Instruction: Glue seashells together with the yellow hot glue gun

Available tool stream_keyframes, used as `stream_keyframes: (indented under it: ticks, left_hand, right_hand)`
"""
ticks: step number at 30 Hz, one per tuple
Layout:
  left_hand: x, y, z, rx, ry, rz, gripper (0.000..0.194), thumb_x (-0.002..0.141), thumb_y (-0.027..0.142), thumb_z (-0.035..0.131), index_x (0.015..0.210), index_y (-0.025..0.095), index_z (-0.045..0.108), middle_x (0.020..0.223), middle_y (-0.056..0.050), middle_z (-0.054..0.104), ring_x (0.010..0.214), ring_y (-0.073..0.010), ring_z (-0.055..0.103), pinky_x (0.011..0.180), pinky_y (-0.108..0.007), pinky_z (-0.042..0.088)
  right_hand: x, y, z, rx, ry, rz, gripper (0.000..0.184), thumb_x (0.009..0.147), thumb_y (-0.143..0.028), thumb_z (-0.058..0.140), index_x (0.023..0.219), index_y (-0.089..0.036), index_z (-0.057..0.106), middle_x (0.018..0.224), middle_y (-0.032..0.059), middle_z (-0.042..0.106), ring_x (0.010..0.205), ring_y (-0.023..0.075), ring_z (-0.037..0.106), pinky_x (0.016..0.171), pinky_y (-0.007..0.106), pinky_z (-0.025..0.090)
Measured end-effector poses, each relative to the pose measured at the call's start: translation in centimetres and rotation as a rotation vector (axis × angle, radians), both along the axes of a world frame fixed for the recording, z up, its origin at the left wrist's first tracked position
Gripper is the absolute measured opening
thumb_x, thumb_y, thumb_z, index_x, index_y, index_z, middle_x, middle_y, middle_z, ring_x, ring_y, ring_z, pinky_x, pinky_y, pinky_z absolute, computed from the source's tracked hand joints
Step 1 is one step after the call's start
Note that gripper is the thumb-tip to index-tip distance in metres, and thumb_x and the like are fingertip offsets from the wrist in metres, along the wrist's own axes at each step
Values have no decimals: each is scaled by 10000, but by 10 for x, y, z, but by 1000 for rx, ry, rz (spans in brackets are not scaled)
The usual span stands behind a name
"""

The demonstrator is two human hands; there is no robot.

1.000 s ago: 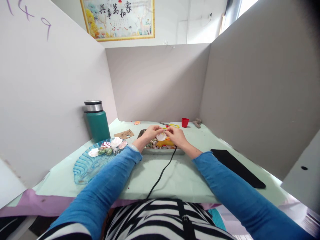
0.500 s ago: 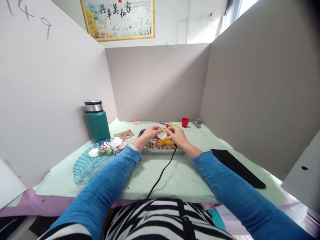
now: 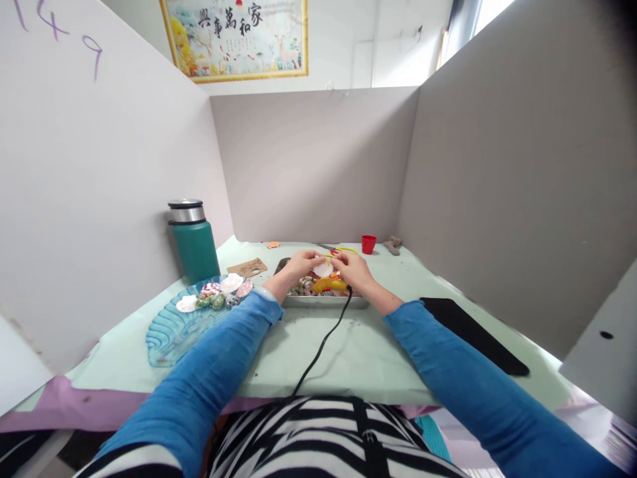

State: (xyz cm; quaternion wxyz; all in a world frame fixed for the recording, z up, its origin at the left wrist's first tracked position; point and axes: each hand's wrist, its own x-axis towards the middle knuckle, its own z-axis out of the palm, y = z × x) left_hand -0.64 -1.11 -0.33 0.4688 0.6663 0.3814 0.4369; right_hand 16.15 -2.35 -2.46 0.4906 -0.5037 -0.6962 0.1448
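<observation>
The person's left hand [image 3: 300, 265] and right hand [image 3: 352, 269] meet above a metal tray [image 3: 323, 303] at the middle of the table [image 3: 383, 362], nearer its far edge than its near one. Between them is a white shell [image 3: 323, 269], over the tray. The left thumb and fingers are clamped on the shell's upper left side. The right fingertips are drawn close together at its upper right side; whether they grip the shell or something small beside it cannot be told.

In the tray, below the right hand, lies a yellow tool [image 3: 330, 285] with small shells [image 3: 304, 288] to its left. Its black cord [image 3: 323, 342] crosses the tray's near rim and runs down to the table's near edge.

Toward the table's left edge, a blue glass plate [image 3: 169, 338] carries more shells along its far side, and a green bottle [image 3: 193, 249] stands behind it. Scissors [image 3: 347, 250] and a red cup [image 3: 368, 245] sit by the far edge. A black flat panel [image 3: 472, 335] lies along the right edge.
</observation>
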Motion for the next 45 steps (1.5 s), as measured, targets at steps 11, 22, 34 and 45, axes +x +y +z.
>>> stream_keyframes:
  ticks: [11, 22, 34, 45]
  left_hand:
    - [-4, 2, -3, -25, -35, -20, 269, 716, 331, 758, 816, 108, 645, 784, -51, 630, 695, -119, 600, 589, -221, 522]
    - [-1, -2, -1, -32, -51, -100, 260, 808, 363, 672, 835, 131, 560, 752, -23, 588, 665, -121, 617, 612, -259, 552]
    - [0, -12, 6, 21, 44, -54, 213, 859, 325, 613, 811, 155, 493, 719, -13, 593, 601, -110, 627, 554, -218, 522]
    - [0, -6, 2, 6, -6, -36, 136, 884, 272, 556, 855, 151, 501, 744, -31, 597, 632, -128, 632, 537, -227, 517]
  right_hand:
    - [0, -1, 0, 14, -1, 2, 194, 809, -353, 514, 712, -194, 569, 670, -4, 630, 615, 135, 537, 587, 242, 367]
    - [0, -3, 0, 76, -173, -25, 239, 849, -377, 523, 711, -198, 602, 688, -1, 646, 640, 140, 540, 603, 249, 339]
    - [-1, -5, 1, 87, -260, -32, 296, 859, -427, 513, 703, -205, 631, 670, 10, 639, 635, 151, 542, 590, 256, 337]
    - [0, -3, 0, 86, -221, -29, 272, 845, -417, 531, 714, -201, 631, 671, 4, 639, 633, 145, 537, 582, 249, 335]
